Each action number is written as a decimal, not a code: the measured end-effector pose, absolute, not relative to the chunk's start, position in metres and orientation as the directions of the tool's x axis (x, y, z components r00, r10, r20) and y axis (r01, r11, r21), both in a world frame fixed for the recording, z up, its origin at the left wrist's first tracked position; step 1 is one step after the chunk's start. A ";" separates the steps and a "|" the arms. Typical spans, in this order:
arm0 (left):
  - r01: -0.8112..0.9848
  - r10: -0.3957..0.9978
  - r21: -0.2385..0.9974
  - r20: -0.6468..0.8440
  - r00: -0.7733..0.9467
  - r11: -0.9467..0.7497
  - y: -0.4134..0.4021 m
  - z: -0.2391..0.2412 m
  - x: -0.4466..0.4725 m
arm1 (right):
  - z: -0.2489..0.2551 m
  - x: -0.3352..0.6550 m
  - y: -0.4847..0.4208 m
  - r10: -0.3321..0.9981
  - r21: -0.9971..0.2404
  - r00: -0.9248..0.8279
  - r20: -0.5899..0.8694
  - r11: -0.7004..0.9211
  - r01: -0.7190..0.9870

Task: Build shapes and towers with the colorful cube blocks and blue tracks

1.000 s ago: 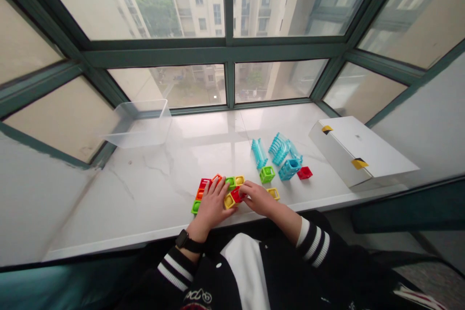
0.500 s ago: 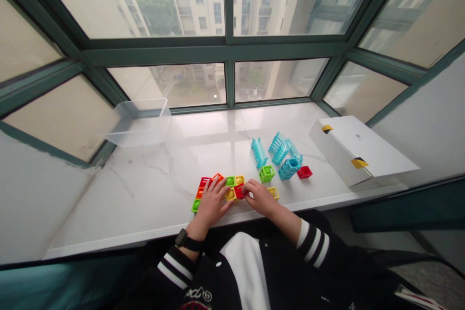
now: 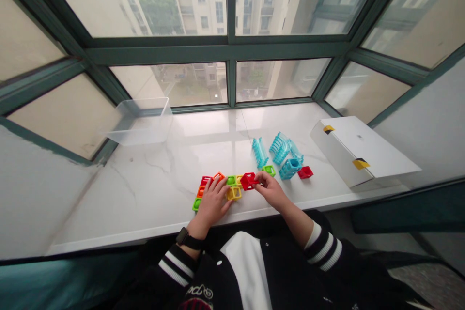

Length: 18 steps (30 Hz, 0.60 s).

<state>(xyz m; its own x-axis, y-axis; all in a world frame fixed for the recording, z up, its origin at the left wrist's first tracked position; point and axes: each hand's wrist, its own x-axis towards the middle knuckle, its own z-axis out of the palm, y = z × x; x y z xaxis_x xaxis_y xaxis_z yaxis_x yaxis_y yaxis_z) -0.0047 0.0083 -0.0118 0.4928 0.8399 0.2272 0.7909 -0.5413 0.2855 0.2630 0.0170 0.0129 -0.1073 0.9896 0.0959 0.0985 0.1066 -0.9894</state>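
A flat cluster of coloured square blocks [image 3: 218,188] lies on the white marble sill [image 3: 163,184] near its front edge. My left hand [image 3: 212,202] rests flat on the cluster, fingers stretched out over the red, orange and green pieces. My right hand [image 3: 271,189] pinches a red square block [image 3: 249,180] and holds it just above the cluster's right end. A green block [image 3: 269,170] sits right behind that hand.
Turquoise ribbed pieces [image 3: 278,147], a turquoise cube [image 3: 289,168] and another red block [image 3: 305,172] lie to the right. A white cardboard box [image 3: 358,152] stands at the far right, a clear plastic tub [image 3: 141,121] at the back left. Window panes enclose the sill.
My right hand has lifted the red block off the cluster and moved it up and to the right. The left hand stays on the cluster.
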 end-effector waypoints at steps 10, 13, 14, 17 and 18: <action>0.777 0.851 0.348 0.251 0.462 -0.525 0.008 -0.005 -0.004 | 0.019 0.257 0.014 0.972 -0.992 -0.235 0.027 -0.003 -0.125; 0.774 0.855 0.365 0.254 0.453 -0.518 0.008 -0.004 -0.004 | 0.014 0.254 0.014 0.966 -0.992 -0.258 0.033 0.001 -0.125; 0.773 0.856 0.369 0.253 0.451 -0.517 0.008 -0.004 -0.004 | 0.013 0.253 0.013 0.965 -0.993 -0.257 0.043 0.013 -0.117; 0.770 0.856 0.374 0.252 0.451 -0.516 0.008 -0.005 -0.005 | 0.013 0.250 0.012 0.969 -0.994 -0.228 0.098 0.084 -0.071; 0.770 0.856 0.375 0.250 0.452 -0.516 0.008 -0.006 -0.005 | 0.015 0.250 0.011 0.969 -0.992 -0.212 0.128 0.121 -0.046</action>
<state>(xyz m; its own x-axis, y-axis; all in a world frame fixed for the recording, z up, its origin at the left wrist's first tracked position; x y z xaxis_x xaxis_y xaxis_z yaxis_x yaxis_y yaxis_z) -0.0048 0.0078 -0.0055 0.4519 0.8564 0.2498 0.7701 -0.5158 0.3752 0.2495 0.0107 0.0146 -0.2124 0.9687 0.1283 -0.0458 0.1213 -0.9916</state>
